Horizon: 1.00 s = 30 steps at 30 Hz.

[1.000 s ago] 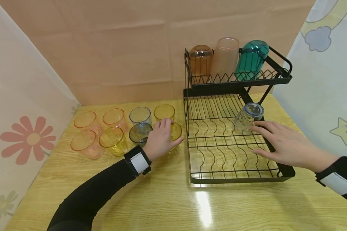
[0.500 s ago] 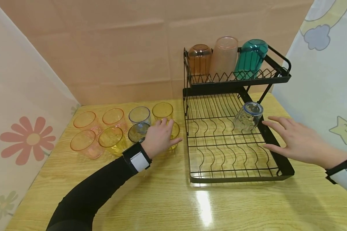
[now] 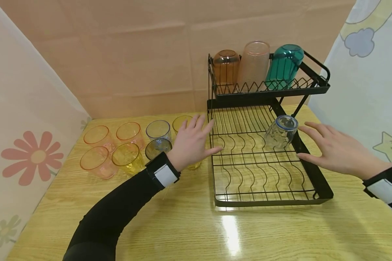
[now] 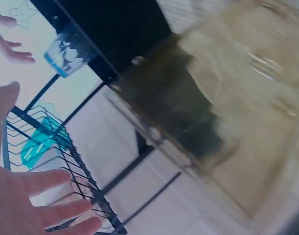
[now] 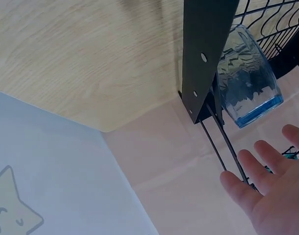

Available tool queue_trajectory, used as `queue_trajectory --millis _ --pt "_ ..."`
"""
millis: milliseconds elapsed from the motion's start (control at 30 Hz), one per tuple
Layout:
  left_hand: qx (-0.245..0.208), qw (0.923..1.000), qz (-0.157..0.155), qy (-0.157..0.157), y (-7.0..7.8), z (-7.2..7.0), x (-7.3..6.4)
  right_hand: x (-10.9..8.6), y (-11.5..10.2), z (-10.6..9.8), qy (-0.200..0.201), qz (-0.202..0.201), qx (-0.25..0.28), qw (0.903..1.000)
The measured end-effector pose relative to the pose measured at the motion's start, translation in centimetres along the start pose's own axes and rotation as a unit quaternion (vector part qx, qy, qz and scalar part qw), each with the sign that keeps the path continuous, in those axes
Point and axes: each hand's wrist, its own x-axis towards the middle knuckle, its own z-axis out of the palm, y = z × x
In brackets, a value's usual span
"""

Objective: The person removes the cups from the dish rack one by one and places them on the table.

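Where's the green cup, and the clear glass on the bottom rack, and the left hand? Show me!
Green cup (image 3: 285, 64): head view, on its side.
Clear glass (image 5: 248, 78): right wrist view, on its side.
Left hand (image 3: 191, 143): head view, on the back of the hand.

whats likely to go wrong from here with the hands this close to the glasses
The left hand, near the back amber glass, might knock it against the closely grouped neighbours. The right hand, beside the upside-down clear glass, could nudge it on the wire rack.
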Motion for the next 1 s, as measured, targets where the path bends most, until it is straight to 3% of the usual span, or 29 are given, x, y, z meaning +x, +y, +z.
queue_trajectory --millis 467,733,1000 --pt "0.001 0.9992 0.030 0.027 3.8 -0.5 2.6 4.3 -0.2 0.4 -0.006 -0.008 0.008 0.9999" --pt "-0.014 0.9995 0.029 -0.005 5.9 -0.5 3.9 6.9 -0.6 1.3 -0.017 -0.010 -0.002 0.9998" --pt "-0.028 0.9989 0.034 -0.015 7.6 -0.1 4.7 9.2 -0.2 2.7 -0.051 0.026 0.002 0.9984"
